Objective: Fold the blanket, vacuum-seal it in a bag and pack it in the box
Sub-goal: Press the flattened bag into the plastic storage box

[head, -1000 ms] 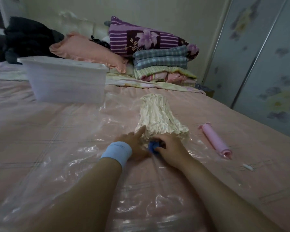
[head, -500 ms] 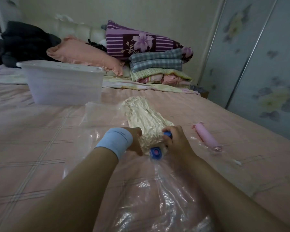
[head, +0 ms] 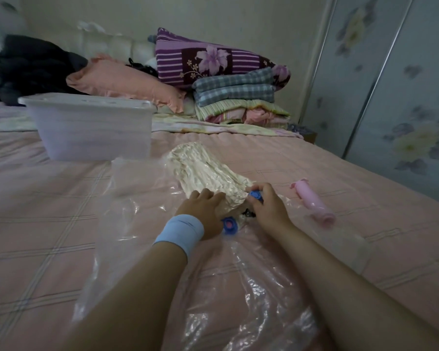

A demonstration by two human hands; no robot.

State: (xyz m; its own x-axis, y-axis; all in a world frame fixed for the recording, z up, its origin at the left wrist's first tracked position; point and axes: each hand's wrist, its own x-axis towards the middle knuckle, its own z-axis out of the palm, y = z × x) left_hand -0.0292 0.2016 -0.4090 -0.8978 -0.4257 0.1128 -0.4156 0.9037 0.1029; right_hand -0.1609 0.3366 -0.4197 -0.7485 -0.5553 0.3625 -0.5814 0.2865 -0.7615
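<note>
Two hands work at the near end of a cream blanket (head: pixel 205 171), which lies rolled and shrunken inside a clear vacuum bag (head: pixel 137 198) spread across the pink bed (head: pixel 48 236). The left hand (head: pixel 203 211), with a pale blue wristband, has its fingers (head: pixel 208 195) bent over the end of the bundle, apparently to hold it down through the plastic so the bag does not slide. The right hand (head: pixel 269 209) sits just beside it, its fingers narrow and pinching a blue valve cap (head: pixel 255 195). The blue valve (head: pixel 230 225), with its pink centre showing, lies uncapped between the two wrists.

The tight creases in the blanket suggest most of the air is already out, so the step in hand is probably closing the valve. Keeping the bundle pinned while the cap goes on would stop air creeping back in. The slack plastic near the camera is wrinkled and slippery, and may drag the valve off line.

A pink hand pump (head: pixel 312 201) rests on the bed to the right, within reach but apart from the bag. The white plastic box (head: pixel 91 125) stands open beyond the bag, near the blanket's far end, ready to take it. Behind it lie a pink pillow (head: pixel 122 84) and a stack of folded bedding (head: pixel 236 97).
</note>
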